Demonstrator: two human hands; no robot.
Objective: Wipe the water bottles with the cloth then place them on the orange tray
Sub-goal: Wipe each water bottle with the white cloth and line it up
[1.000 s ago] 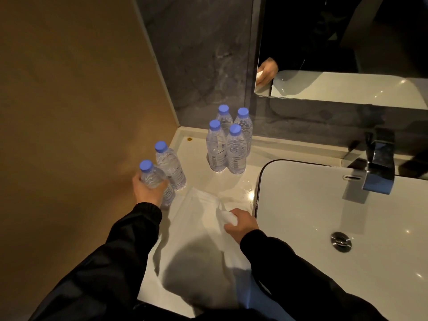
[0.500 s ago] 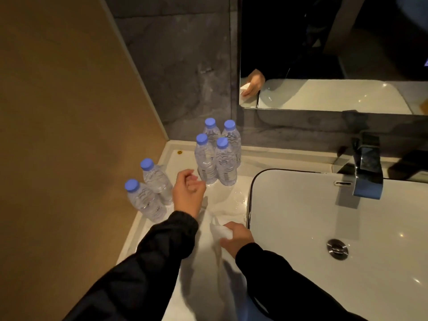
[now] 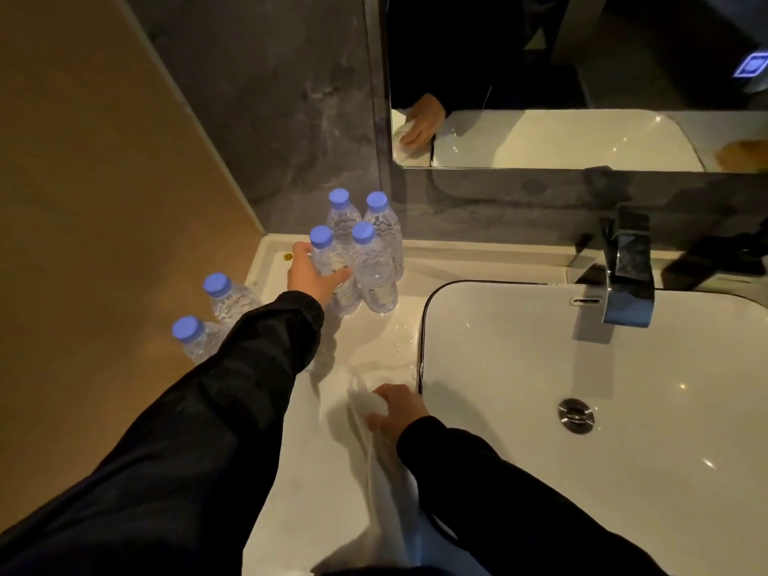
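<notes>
- Four blue-capped water bottles (image 3: 361,259) stand clustered at the counter's (image 3: 291,451) back corner.
- The left hand (image 3: 309,273) wraps loosely around the front-left bottle (image 3: 330,270).
- The right hand (image 3: 395,409) pinches a white cloth (image 3: 374,446) beside the sink (image 3: 602,388).
- Two more bottles (image 3: 208,313) stand at the left edge.

My white bench (image 3: 291,484): six blue-capped water bottles (image 3: 376,268) standing, white cloth (image 3: 374,442) spread, basin (image 3: 582,367) set in.
</notes>
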